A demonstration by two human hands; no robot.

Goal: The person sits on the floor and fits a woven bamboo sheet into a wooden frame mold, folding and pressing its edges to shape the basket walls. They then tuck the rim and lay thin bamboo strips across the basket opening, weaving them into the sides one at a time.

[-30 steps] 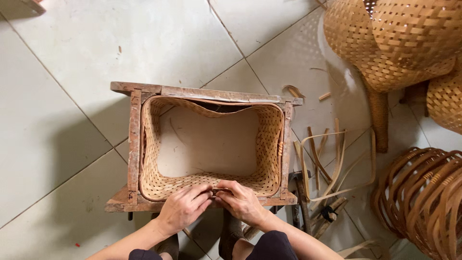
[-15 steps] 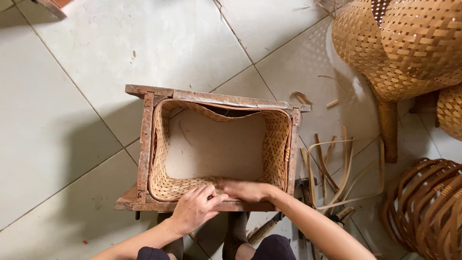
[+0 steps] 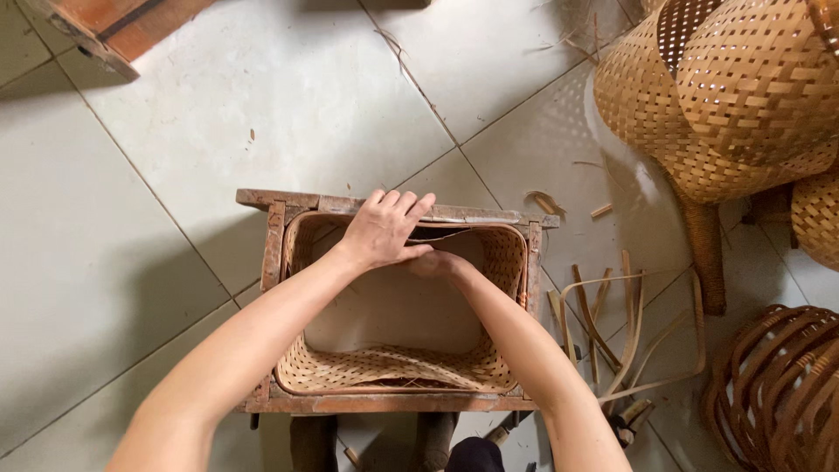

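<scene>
Head view: a half-woven basket (image 3: 398, 371) sits inside a wooden frame (image 3: 275, 253) on the tiled floor (image 3: 131, 262), and everything else can be placed from that frame. Both arms reach across it to its far rail. The left hand (image 3: 382, 229) lies over the far rail, fingers spread along the wood and thumb tucked toward the basket's far rim. The right hand (image 3: 434, 262) is just beside it, inside the frame and under the rail; it seems closed on the rim or a strip there, but the left hand hides most of it, so I cannot tell what it pinches.

To the right of the frame, loose cane strips (image 3: 612, 323) curl on the floor. Beyond them, further right, stand finished woven baskets (image 3: 734, 96) and an open-ribbed one (image 3: 778, 385). Far to the upper left of the frame is a corner of red-brown wood (image 3: 105, 26).

Risks, as I judge them: the far rim looks thin and bent, so a hard pull could crack or kink the strip. With both hands leaning on the far rail, the frame could tip or slide on the smooth tile. Split cane edges could cut fingers pressed between rim and rail. The near weave, left unheld, might loosen.
</scene>
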